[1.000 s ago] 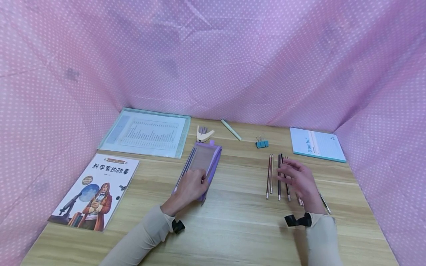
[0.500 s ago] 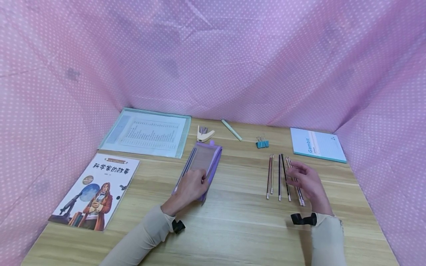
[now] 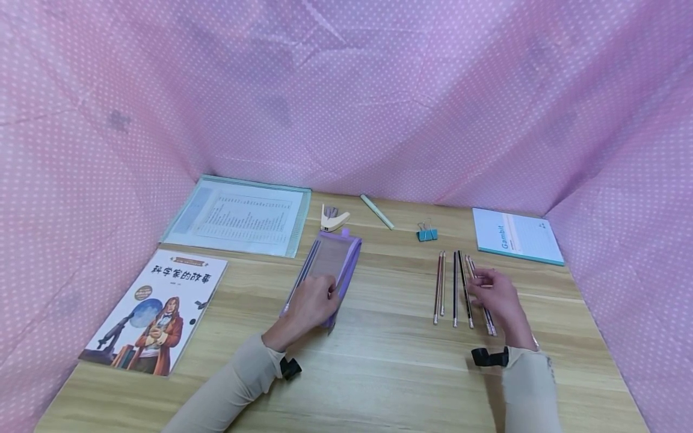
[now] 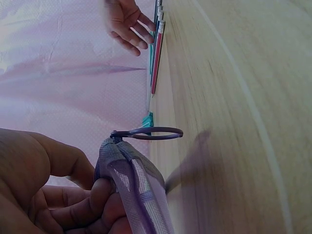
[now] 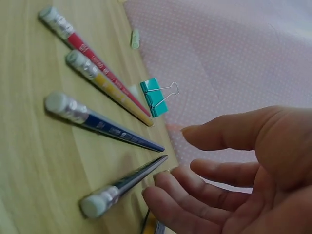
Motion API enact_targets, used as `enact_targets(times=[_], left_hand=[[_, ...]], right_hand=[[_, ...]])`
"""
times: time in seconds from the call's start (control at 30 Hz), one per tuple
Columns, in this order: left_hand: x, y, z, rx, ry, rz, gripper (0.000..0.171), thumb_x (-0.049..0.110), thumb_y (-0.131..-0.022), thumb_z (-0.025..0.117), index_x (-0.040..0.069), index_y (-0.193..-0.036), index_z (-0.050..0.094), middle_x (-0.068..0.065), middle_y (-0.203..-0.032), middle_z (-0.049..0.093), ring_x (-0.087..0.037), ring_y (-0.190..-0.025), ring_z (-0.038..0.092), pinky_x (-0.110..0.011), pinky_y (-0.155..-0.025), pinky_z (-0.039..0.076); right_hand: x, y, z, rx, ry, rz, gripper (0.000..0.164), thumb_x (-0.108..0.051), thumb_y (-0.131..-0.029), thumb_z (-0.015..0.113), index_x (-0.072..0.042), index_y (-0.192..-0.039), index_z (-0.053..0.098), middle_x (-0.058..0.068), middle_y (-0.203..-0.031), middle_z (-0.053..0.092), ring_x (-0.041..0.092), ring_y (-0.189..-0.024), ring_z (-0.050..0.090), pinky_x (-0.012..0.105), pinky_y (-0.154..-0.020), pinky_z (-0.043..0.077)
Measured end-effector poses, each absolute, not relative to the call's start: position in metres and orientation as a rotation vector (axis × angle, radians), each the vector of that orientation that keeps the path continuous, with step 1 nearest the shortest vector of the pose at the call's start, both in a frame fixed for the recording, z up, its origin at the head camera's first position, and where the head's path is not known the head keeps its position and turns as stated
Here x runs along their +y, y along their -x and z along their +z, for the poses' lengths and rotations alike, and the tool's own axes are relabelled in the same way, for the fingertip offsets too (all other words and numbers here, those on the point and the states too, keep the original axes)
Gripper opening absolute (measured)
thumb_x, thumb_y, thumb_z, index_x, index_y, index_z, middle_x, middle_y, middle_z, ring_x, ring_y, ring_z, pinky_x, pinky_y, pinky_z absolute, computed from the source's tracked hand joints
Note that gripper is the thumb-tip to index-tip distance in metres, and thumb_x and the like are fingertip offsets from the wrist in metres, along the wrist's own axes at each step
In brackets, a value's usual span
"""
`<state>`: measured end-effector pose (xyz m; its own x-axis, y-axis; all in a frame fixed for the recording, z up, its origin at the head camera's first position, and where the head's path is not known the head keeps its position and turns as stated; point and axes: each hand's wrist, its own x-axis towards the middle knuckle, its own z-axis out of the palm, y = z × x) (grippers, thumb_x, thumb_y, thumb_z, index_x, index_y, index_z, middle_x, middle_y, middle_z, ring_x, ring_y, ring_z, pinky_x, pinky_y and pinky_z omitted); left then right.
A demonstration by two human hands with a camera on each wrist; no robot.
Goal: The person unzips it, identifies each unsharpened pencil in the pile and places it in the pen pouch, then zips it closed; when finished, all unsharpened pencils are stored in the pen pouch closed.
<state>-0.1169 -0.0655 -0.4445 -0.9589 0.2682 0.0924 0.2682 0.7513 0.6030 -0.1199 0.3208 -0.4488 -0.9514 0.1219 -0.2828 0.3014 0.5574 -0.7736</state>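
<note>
My left hand (image 3: 311, 300) grips the near end of a purple mesh pencil case (image 3: 332, 252) lying on the table. In the left wrist view, fingers and thumb pinch the case (image 4: 141, 190) near its zip, with a ring pull (image 4: 156, 132) sticking out. A dark pencil (image 3: 308, 261) shows along the case's left side; whether inside or on top I cannot tell. My right hand (image 3: 495, 294) hovers over the rightmost pencils, fingers loosely bent and apart. Left of it lie a red pencil (image 5: 97, 63), a yellow one (image 5: 112, 92), a blue one (image 5: 117, 127) and a black one (image 5: 136, 175).
Behind the case stands a cream stapler-like tool (image 3: 334, 219). A pale green pen (image 3: 376, 211) and a teal binder clip (image 3: 427, 233) lie farther back. A notebook (image 3: 517, 236) is at right; a document folder (image 3: 243, 216) and a book (image 3: 157, 313) are at left.
My right hand has moved right, away from the black pencils, uncovering the rightmost ones; its wrist now mostly hides a pencil seen farther right. My left hand keeps its grip on the case.
</note>
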Motion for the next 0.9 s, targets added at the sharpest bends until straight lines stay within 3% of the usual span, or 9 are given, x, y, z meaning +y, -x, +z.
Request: enact_targets(times=[0.17, 0.33, 0.47, 0.6, 0.7, 0.9], left_hand=[[-0.065, 0.117, -0.444, -2.943, 0.445, -1.015, 0.021, 0.004, -0.083, 0.065, 0.010, -0.065, 0.058, 0.001, -0.055, 0.056, -0.005, -0.044, 0.046, -0.016, -0.037, 0.034], [-0.065, 0.117, -0.444, -2.944, 0.449, -1.008, 0.021, 0.003, -0.083, 0.065, 0.010, -0.064, 0.057, 0.002, -0.055, 0.055, -0.005, -0.044, 0.046, -0.016, -0.037, 0.033], [-0.066, 0.117, -0.444, -2.940, 0.457, -0.994, 0.021, 0.003, -0.082, 0.065, 0.010, -0.064, 0.057, 0.002, -0.055, 0.054, -0.005, -0.045, 0.045, -0.017, -0.038, 0.033], [-0.066, 0.117, -0.444, -2.939, 0.460, -0.989, 0.021, 0.003, -0.082, 0.065, 0.010, -0.064, 0.057, 0.001, -0.056, 0.055, -0.005, -0.045, 0.045, -0.016, -0.038, 0.033], [-0.065, 0.117, -0.444, -2.930, 0.467, -0.972, 0.022, 0.003, -0.082, 0.065, 0.010, -0.063, 0.057, 0.001, -0.055, 0.055, -0.004, -0.044, 0.044, -0.015, -0.037, 0.031], [-0.064, 0.117, -0.445, -2.913, 0.477, -0.943, 0.025, 0.002, -0.081, 0.065, 0.011, -0.060, 0.055, 0.003, -0.053, 0.053, -0.002, -0.041, 0.042, -0.015, -0.035, 0.030]], right_hand=[[0.317, 0.120, -0.450, 2.700, -0.314, -1.188, 0.057, -0.007, -0.091, 0.064, 0.013, -0.140, 0.042, 0.030, -0.119, 0.059, 0.028, -0.097, 0.065, 0.028, -0.069, 0.061], [0.312, 0.121, -0.452, 2.827, -0.238, -0.979, 0.052, -0.007, -0.088, 0.067, 0.014, -0.132, 0.049, 0.032, -0.114, 0.065, 0.043, -0.102, 0.066, 0.045, -0.080, 0.060], [0.308, 0.122, -0.455, 2.909, -0.205, -0.805, 0.048, -0.007, -0.085, 0.068, 0.012, -0.127, 0.055, 0.027, -0.107, 0.069, 0.039, -0.096, 0.068, 0.052, -0.086, 0.055], [0.305, 0.123, -0.458, 2.951, -0.189, -0.717, 0.017, -0.006, -0.082, 0.064, 0.006, -0.093, 0.058, 0.015, -0.078, 0.059, 0.028, -0.074, 0.059, 0.039, -0.065, 0.048], [0.304, 0.122, -0.459, 2.926, -0.190, -0.707, 0.014, -0.006, -0.084, 0.063, -0.004, -0.079, 0.050, 0.005, -0.071, 0.047, 0.021, -0.067, 0.050, 0.030, -0.057, 0.038], [0.300, 0.121, -0.459, 2.889, -0.194, -0.659, 0.014, -0.008, -0.090, 0.064, -0.004, -0.082, 0.054, 0.005, -0.070, 0.050, 0.019, -0.062, 0.050, 0.029, -0.053, 0.041]])
